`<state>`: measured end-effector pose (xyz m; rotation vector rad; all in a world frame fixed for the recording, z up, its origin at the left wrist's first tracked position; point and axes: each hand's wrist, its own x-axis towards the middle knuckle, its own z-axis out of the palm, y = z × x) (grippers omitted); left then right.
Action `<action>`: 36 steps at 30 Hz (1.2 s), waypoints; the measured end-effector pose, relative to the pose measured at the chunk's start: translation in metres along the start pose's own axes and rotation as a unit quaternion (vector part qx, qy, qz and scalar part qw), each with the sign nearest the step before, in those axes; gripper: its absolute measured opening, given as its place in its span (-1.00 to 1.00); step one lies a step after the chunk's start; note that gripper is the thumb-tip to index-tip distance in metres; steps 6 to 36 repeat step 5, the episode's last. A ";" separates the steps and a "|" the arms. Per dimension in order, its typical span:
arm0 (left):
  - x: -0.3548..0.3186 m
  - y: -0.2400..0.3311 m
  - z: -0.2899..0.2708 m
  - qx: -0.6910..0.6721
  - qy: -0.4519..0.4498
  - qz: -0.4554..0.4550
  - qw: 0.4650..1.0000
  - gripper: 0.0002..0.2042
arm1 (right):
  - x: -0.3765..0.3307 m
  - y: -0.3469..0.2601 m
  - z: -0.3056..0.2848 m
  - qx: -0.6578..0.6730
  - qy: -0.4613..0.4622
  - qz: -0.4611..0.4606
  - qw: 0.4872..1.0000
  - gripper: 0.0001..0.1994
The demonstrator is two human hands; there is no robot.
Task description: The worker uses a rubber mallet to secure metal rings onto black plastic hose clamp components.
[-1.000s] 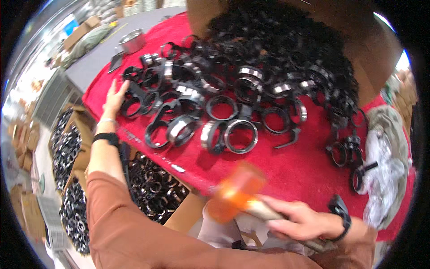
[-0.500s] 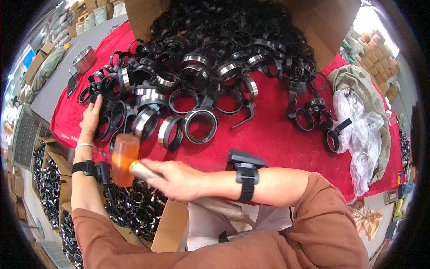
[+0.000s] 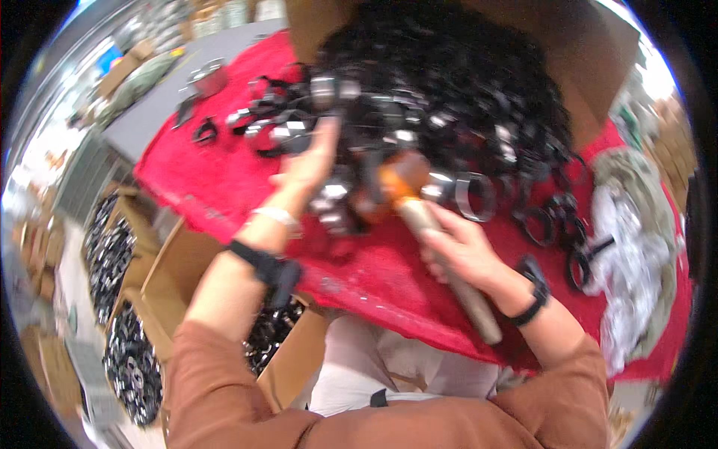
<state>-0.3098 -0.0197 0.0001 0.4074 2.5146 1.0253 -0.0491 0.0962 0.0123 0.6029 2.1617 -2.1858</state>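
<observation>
My right hand (image 3: 467, 247) is wrapped round the handle of a mallet (image 3: 468, 295) with an amber, see-through head. The mallet head sits among black and silver ring-shaped parts (image 3: 477, 197), several of them smeared by motion. Against the left side of these rings lies my left hand (image 3: 308, 161), fingers stretched out and blurred. Whether it touches one certain ring I cannot make out.
A large cardboard box (image 3: 613, 71) on its side spills black rings onto the red cloth (image 3: 224, 187). A metal cup (image 3: 208, 78) stands far left. Clear plastic bags (image 3: 628, 284) lie at right. Cardboard boxes (image 3: 176, 266) of rings stand lower left.
The view has turned. My left hand has swept right across the cloth, and rings on the left are now bunched toward the middle. My right hand has carried the mallet right and forward.
</observation>
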 end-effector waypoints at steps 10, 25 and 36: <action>-0.027 0.048 0.023 -0.128 0.067 0.025 0.989 -0.04 | -0.023 -0.013 -0.035 -0.015 0.062 -0.039 0.997 -0.45; -0.027 0.048 0.023 -0.128 0.067 0.025 0.989 -0.04 | -0.023 -0.013 -0.035 -0.015 0.062 -0.039 0.997 -0.45; -0.027 0.048 0.023 -0.128 0.067 0.025 0.989 -0.04 | -0.023 -0.013 -0.035 -0.015 0.062 -0.039 0.997 -0.45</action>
